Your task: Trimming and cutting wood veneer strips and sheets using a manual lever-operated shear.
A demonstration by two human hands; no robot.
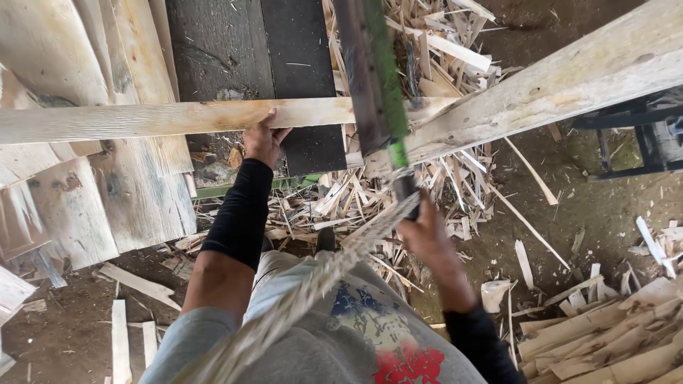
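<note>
Pale wooden plank (142,119) is gripped by the left hand (263,140); the right hand (425,235) clenches a green-bladed chopper (380,92) above wood scraps (341,203).

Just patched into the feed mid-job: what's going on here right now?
A person stands over a floor littered with wood scraps. The left hand grips the edge of a long pale plank lying across a dark board. The right hand holds a big blade with a green stripe by its handle, raised beside the plank.
</note>
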